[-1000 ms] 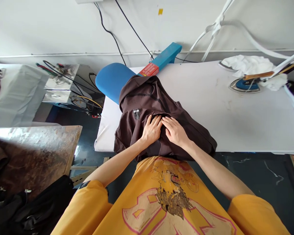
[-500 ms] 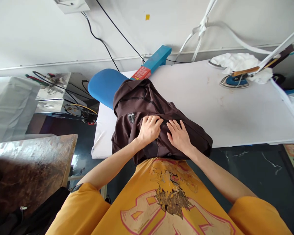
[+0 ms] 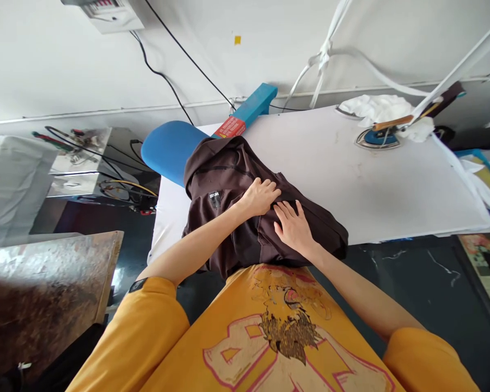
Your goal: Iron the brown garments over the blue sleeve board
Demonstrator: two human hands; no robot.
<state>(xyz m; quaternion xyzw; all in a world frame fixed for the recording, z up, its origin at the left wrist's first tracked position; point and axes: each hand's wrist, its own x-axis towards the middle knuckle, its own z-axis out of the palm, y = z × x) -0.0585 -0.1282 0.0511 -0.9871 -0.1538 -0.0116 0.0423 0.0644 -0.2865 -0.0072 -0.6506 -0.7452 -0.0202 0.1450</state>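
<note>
A dark brown garment (image 3: 237,163), with a small black-and-white label (image 3: 215,197) on its inside, is spread over the near side of the white-covered table and partly over the rounded blue pad (image 3: 169,147). My left hand (image 3: 260,197) lies on the middle of the garment, fingers curled and closed on a bit of its cloth. Just right of it, nearly touching, my right hand (image 3: 294,226) rests palm down with fingers stretched out along a fold. Its near edge reaches the front of my yellow shirt.
An iron (image 3: 379,137) stands at the table's (image 3: 412,196) back right, beside a bunched white cloth (image 3: 375,109). A blue arm (image 3: 255,103) with a red label rises behind the garment. To the left are a metal box (image 3: 93,163) with cables and a worn wooden board (image 3: 61,283).
My left hand has slid right and slightly away from me over the garment, closer to my right hand. My right hand stays on nearly the same spot. The view has shifted slightly.
</note>
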